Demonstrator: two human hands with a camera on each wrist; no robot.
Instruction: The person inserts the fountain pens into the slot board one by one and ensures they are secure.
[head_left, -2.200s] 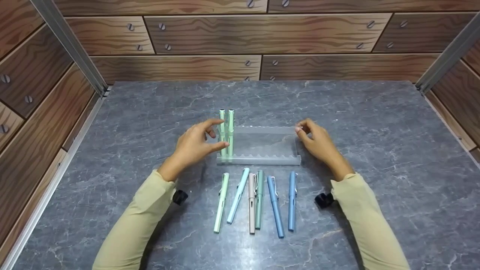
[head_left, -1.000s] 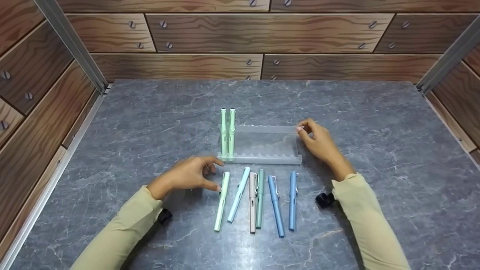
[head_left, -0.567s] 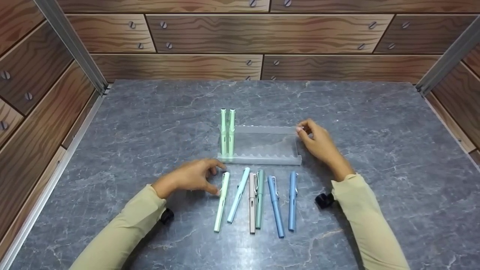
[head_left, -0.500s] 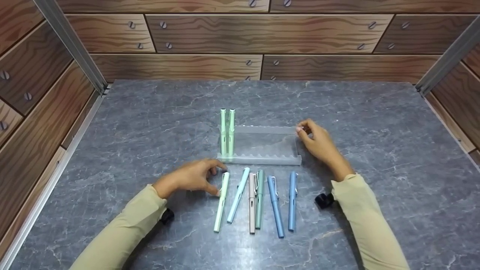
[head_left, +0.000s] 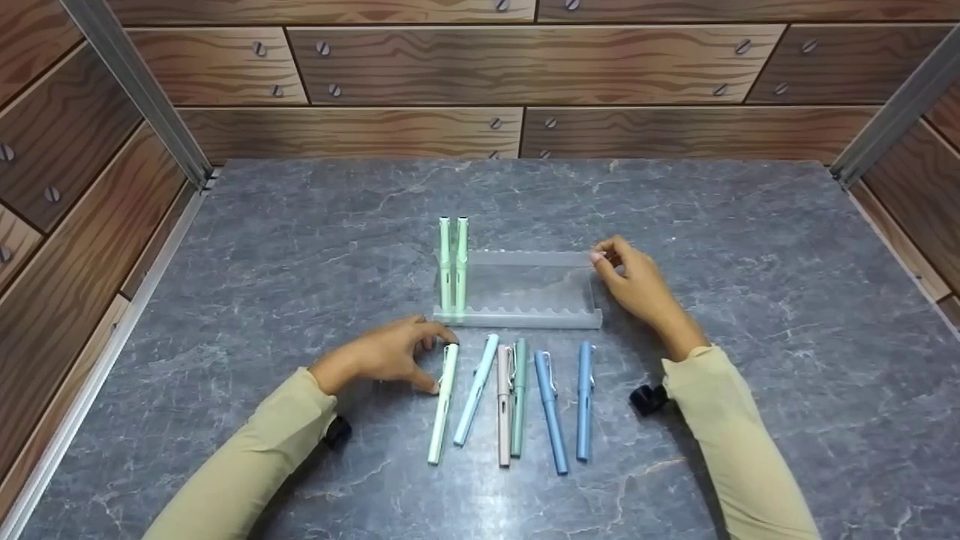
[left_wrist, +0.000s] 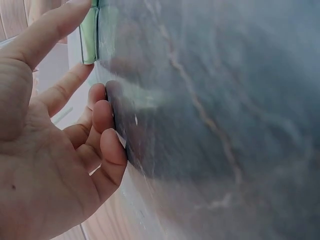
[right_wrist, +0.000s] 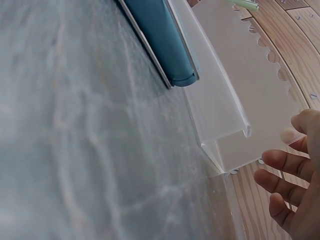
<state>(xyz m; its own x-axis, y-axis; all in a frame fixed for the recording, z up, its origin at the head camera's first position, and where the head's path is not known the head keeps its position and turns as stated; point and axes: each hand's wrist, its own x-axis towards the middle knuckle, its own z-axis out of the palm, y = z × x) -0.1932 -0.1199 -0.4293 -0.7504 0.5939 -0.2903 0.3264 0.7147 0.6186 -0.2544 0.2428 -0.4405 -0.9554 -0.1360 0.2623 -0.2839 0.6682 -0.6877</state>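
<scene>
L hand [head_left: 386,351] spread, touching leftmost loose pen [head_left: 442,406]; R hand [head_left: 639,285] pinches rack [head_left: 525,321] corner. Grip pen mid-barrel w/ rack steady.

Loose mint pen [head_left: 442,405], perhaps whitish rack [head_left: 517,321]

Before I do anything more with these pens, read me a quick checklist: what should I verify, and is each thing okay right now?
1. Rack steadied: ok; the right hand pinches the clear rack at its far right corner.
2. Free slots: ok; notches right of the two racked green pens are vacant.
3. Nearest pen separate: ok; the loose light green pen lies apart from the light blue pen.
4. Left hand gripping it: cannot tell; thumb and index fingertips are at the pen, but any squeeze is unclear.
5. All pens racked: not ok; six lie on the table.
</scene>
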